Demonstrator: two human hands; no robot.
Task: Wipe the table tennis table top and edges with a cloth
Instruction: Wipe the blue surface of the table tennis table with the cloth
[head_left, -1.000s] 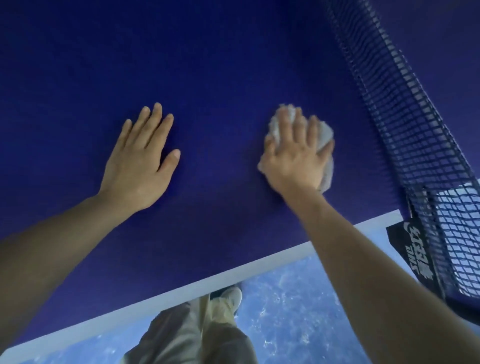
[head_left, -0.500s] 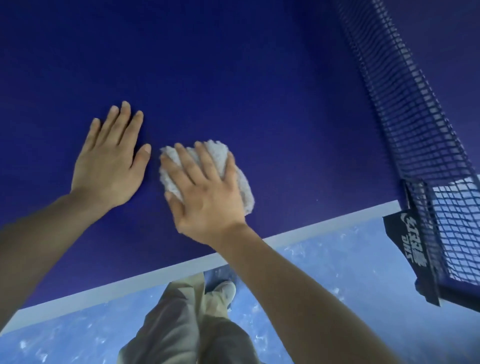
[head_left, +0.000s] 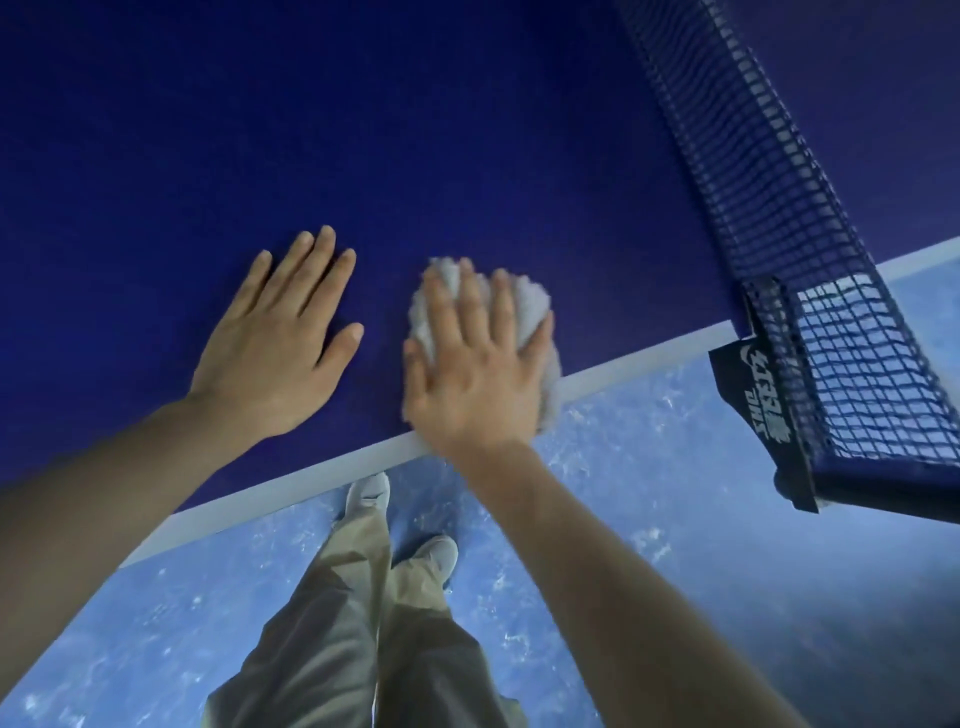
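1. Head view looks down on your two bare arms reaching over the blue table top (head_left: 363, 130), with its white edge line (head_left: 623, 371) running diagonally across the picture.
2. Your right hand (head_left: 475, 374) lies flat on the white cloth (head_left: 530, 306), fingers straight and slightly spread, pressing it down rather than curling round it.
3. That cloth is bunched under your palm at the near edge of the table; its lower part overlaps the white edge line and hangs just past it.
4. Your left hand (head_left: 275, 343) rests flat on the bare blue surface just beside the cloth, fingers straight and together, thumb out, holding nothing.
5. To your right, the dark net (head_left: 769, 208) stands across the table, and its end with a printed label (head_left: 763, 395) reaches out beyond the table's side.
6. Below the edge you can see your beige trousers (head_left: 363, 623), pale shoes (head_left: 439, 556) and a mottled blue floor (head_left: 649, 519).
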